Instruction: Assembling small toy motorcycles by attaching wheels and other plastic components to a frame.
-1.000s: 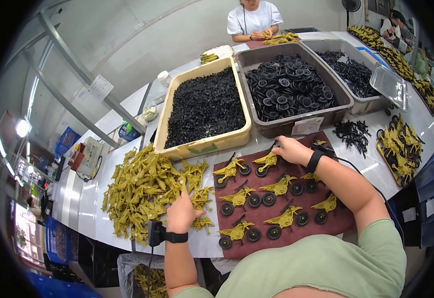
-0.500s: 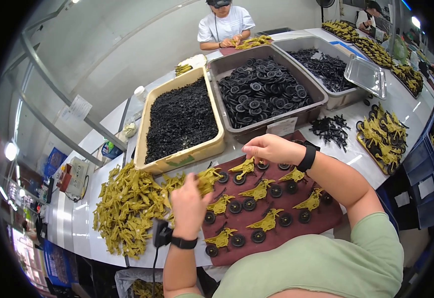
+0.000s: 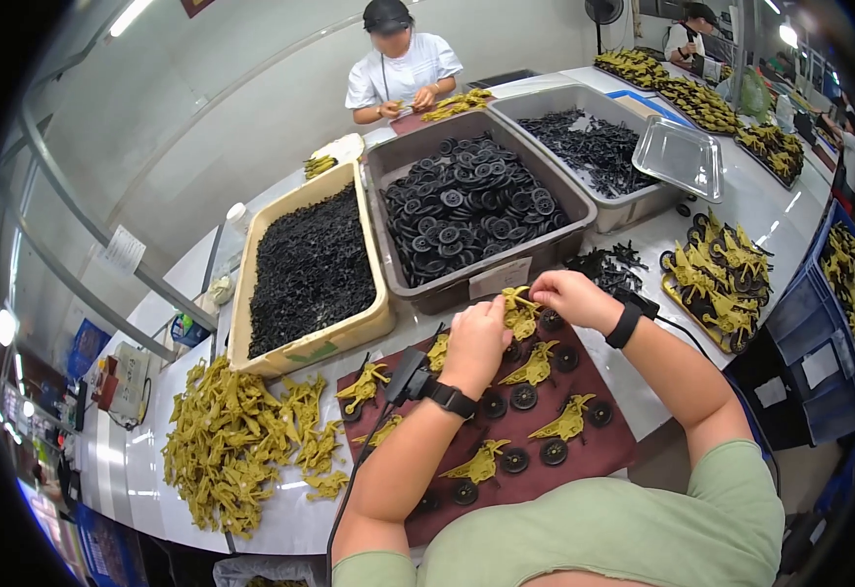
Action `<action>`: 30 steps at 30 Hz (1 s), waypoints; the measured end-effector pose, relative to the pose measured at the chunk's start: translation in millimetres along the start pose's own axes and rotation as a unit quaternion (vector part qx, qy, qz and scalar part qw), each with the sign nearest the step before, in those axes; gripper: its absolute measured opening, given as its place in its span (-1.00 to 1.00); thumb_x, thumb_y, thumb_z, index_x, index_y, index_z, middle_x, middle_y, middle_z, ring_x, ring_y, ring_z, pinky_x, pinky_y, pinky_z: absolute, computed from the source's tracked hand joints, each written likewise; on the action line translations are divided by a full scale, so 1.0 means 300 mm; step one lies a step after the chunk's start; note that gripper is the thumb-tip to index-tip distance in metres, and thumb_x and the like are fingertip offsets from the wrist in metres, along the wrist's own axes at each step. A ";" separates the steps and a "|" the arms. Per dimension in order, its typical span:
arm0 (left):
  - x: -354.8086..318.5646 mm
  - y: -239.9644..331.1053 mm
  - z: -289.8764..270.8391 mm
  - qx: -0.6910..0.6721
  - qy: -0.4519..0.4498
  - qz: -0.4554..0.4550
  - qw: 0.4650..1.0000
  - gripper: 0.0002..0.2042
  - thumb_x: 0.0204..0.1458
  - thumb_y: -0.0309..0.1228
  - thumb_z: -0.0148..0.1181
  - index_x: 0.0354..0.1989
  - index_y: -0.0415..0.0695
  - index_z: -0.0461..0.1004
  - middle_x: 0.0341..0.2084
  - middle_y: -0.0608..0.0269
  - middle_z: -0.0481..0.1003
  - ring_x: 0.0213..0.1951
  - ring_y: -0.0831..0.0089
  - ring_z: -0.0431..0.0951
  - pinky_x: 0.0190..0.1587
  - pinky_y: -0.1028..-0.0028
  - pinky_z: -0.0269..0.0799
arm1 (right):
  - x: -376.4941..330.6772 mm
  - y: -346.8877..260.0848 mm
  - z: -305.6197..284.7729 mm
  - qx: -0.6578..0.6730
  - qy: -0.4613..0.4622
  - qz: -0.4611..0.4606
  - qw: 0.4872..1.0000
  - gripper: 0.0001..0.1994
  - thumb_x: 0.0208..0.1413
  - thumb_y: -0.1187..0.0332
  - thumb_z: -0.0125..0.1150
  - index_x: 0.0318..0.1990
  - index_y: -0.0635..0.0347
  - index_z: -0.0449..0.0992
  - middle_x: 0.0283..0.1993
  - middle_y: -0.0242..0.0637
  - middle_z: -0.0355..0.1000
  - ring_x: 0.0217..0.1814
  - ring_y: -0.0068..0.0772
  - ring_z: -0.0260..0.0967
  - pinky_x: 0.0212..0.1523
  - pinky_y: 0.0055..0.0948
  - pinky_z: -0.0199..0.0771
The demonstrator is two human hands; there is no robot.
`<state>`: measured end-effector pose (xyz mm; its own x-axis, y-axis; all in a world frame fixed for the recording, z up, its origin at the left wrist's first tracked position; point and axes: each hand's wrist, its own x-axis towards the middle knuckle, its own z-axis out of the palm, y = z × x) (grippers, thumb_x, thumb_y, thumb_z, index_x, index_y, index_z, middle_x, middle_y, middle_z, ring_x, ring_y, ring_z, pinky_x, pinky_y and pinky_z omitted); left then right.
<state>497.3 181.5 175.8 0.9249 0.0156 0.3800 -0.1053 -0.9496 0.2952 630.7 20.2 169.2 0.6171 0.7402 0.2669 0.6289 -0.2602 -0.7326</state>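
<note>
My left hand (image 3: pixel 478 338) and my right hand (image 3: pixel 574 296) meet over the far part of a maroon mat (image 3: pixel 599 380). Between their fingertips is a yellow plastic toy motorcycle body (image 3: pixel 519 313). My left fingers pinch its left side; the right fingertips close at its upper right. Black wheels lie close by, partly hidden by the hands. Across the mat are more yellow bodies (image 3: pixel 564 419) in rows, with black spoked wheels (image 3: pixel 524 396) beside them. My left forearm covers some of the left rows.
A heap of yellow bodies (image 3: pixel 217 440) lies at left. Beyond the mat stand a cream bin (image 3: pixel 384 315) of small black parts and a grey bin (image 3: pixel 584 223) of wheels. Loose black parts (image 3: pixel 603 266) and a tray of toys (image 3: pixel 721 284) lie right. A co-worker (image 3: pixel 403 78) sits opposite.
My left hand has moved right from the edge of the yellow heap to the mat's far part, meeting my right hand at a yellow body. The view has shifted a little.
</note>
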 end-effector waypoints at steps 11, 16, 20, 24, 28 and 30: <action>0.004 -0.016 0.011 -0.009 -0.022 -0.039 0.999 -0.53 -0.15 -0.37 0.33 -0.01 -0.27 0.44 -0.25 -0.01 0.53 -0.17 0.06 0.52 -0.11 0.25 0.44 | -0.116 -0.003 0.015 -0.130 -0.168 0.070 0.975 -0.74 -0.03 0.19 0.30 -0.40 0.26 0.58 -0.43 -0.12 0.52 -0.34 -0.10 0.48 -0.29 -0.25 0.44; 0.007 -0.008 0.013 -0.006 -0.025 -0.040 0.999 -0.54 -0.14 -0.36 0.33 -0.03 -0.26 0.44 -0.24 -0.01 0.52 -0.17 0.06 0.52 -0.12 0.24 0.44 | -0.123 -0.001 0.009 -0.095 -0.183 0.068 0.976 -0.72 -0.10 0.18 0.37 -0.41 0.26 0.58 -0.44 -0.12 0.52 -0.35 -0.12 0.48 -0.30 -0.27 0.44; 0.008 -0.003 0.017 -0.004 -0.030 -0.030 0.999 -0.54 -0.15 -0.36 0.33 -0.03 -0.25 0.45 -0.24 0.00 0.53 -0.19 0.06 0.52 -0.14 0.23 0.44 | -0.138 0.015 0.003 -0.072 -0.189 0.078 0.976 -0.74 -0.10 0.22 0.37 -0.40 0.25 0.58 -0.44 -0.12 0.52 -0.34 -0.15 0.49 -0.29 -0.29 0.44; 0.014 0.020 0.033 0.007 -0.038 -0.023 0.999 -0.54 -0.15 -0.35 0.34 -0.03 -0.25 0.45 -0.24 0.03 0.53 -0.18 0.09 0.52 -0.14 0.24 0.43 | -0.150 0.013 -0.008 -0.076 -0.205 0.083 0.972 -0.76 -0.09 0.23 0.36 -0.40 0.25 0.59 -0.44 -0.12 0.52 -0.34 -0.16 0.49 -0.29 -0.30 0.44; 0.021 0.034 0.067 0.033 -0.050 -0.004 0.998 -0.55 -0.16 -0.36 0.34 -0.04 -0.23 0.46 -0.26 0.10 0.55 -0.16 0.17 0.52 -0.13 0.26 0.39 | -0.151 0.008 -0.027 -0.065 -0.195 0.076 0.976 -0.77 -0.08 0.25 0.35 -0.41 0.26 0.59 -0.46 -0.10 0.52 -0.36 -0.15 0.49 -0.30 -0.30 0.44; 0.028 0.049 0.075 0.043 -0.062 0.006 0.997 -0.57 -0.18 -0.38 0.34 -0.07 -0.22 0.47 -0.28 0.14 0.56 -0.18 0.18 0.52 -0.14 0.24 0.37 | -0.145 0.010 -0.047 -0.062 -0.184 0.076 0.978 -0.77 -0.08 0.25 0.34 -0.40 0.26 0.59 -0.46 -0.09 0.51 -0.37 -0.14 0.49 -0.31 -0.30 0.44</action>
<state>511.8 160.7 163.7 0.9623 -0.0300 0.2702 -0.0903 -0.9728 0.2135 612.3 -21.6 164.1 0.5103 0.8542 -0.0999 0.6099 -0.4413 -0.6583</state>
